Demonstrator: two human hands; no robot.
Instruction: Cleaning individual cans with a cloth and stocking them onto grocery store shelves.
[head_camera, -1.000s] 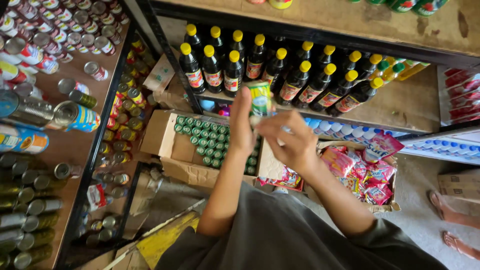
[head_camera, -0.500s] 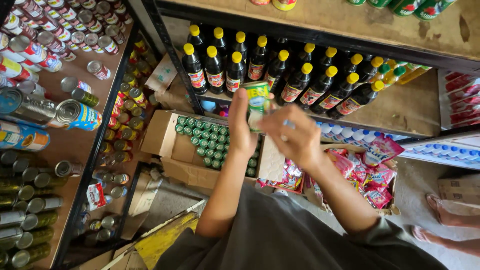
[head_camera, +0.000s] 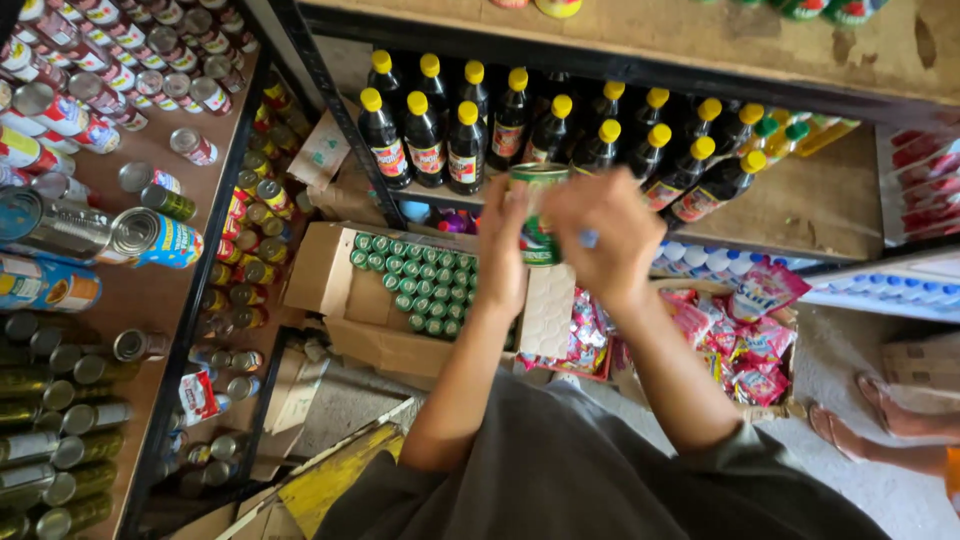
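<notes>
Overhead, left hand (head_camera: 503, 250) fingers grip a small green-labelled tin can (head_camera: 538, 212); right hand (head_camera: 605, 232) fingers close around a thin blue pen (head_camera: 588, 238) against it.

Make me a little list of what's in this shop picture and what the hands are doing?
Place: shop shelves seen from above
Left hand: holds a green can from the side
Right hand: on the same can, a small blue thing in its fingers
Behind: dark bottles with yellow caps
Below: cardboard box of green-topped cans
Left shelves: many tins
Right corner: another person's feet
</notes>
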